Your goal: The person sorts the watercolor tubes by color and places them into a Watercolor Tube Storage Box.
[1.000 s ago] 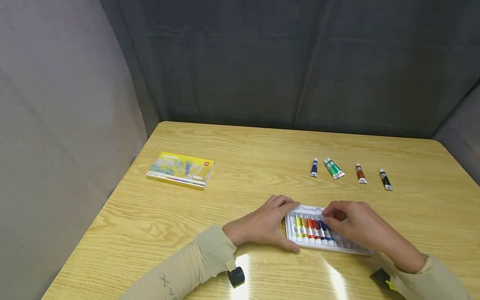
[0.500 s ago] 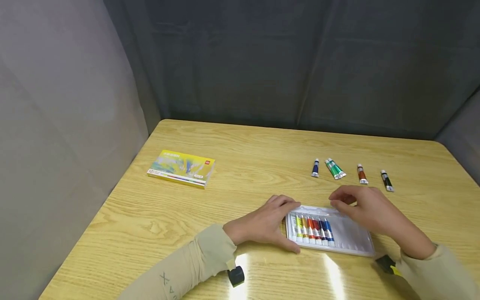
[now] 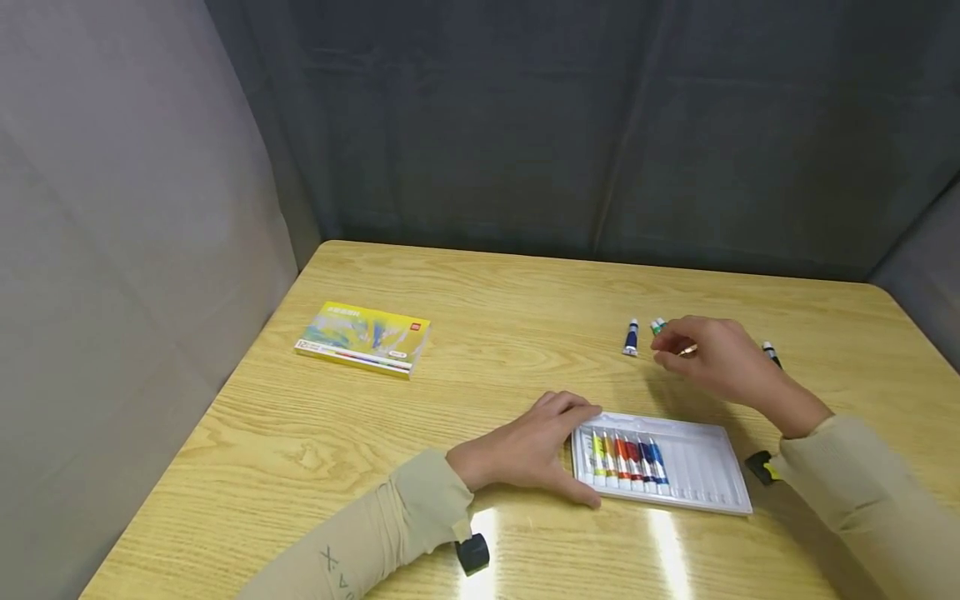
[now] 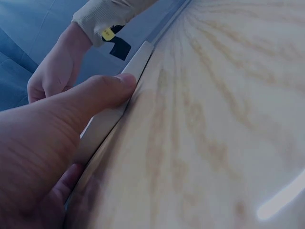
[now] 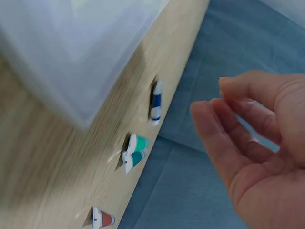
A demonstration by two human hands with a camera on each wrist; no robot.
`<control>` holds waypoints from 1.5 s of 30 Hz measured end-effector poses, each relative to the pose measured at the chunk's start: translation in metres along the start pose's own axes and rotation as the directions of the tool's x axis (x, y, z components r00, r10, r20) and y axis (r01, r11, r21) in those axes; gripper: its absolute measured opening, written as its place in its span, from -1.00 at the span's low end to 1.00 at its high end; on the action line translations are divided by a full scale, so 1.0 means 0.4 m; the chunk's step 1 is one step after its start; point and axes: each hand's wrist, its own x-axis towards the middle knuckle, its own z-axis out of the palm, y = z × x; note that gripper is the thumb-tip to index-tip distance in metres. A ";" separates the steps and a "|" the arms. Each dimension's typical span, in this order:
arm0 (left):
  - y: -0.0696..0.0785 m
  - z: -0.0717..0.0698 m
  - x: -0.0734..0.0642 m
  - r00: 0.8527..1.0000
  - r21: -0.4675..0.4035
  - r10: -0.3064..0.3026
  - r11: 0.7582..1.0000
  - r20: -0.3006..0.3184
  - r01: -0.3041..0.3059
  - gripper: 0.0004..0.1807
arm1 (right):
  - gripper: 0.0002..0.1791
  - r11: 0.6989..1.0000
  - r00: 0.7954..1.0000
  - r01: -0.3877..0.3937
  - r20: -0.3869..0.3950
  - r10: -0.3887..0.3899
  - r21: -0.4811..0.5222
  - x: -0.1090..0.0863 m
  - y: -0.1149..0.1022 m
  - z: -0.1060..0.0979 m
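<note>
My left hand [image 3: 528, 446] grips the left end of a white plastic tray [image 3: 705, 467], thumb along the near edge and fingers at the far corner. Several paint tubes [image 3: 628, 462], yellow through red to blue, lie side by side in its left part; the slots at its right show bare. Over the table beyond the tray hovers my right hand [image 3: 723, 358], fingers loosely bent with nothing between them. Close to it are a dark blue tube [image 3: 631, 338], two green tubes [image 5: 135, 151] and an orange-brown tube [image 5: 102, 218], which the hand hides in the head view.
A black paint tube [image 3: 772, 354] lies to the right, partly behind the right wrist. Farther left rests a yellow paint box [image 3: 363, 337]. Dark curtain [image 3: 480, 125] hangs behind the wooden table [image 3: 480, 308], and grey cloth [image 3: 135, 208] stands at the left side.
My right hand has risen off the tray and moved away from me toward the loose tubes, uncovering the tray's right slots. The left hand and tray have stayed put.
</note>
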 end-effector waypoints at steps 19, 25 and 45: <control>0.000 0.003 0.002 1.000 0.003 0.009 1.000 0.008 -0.009 0.21 | -0.79 0.974 0.984 0.178 0.058 -0.171 -0.143 0.112 0.060 0.040; 0.001 0.002 0.002 1.000 0.003 0.010 1.000 0.009 -0.010 0.21 | -0.78 0.968 0.980 0.193 0.082 -0.182 -0.159 0.131 0.069 0.053; -0.006 0.001 0.001 1.000 0.012 0.007 1.000 0.007 -0.007 0.21 | -0.77 0.925 0.935 0.344 0.150 -0.322 -0.162 0.176 0.054 0.062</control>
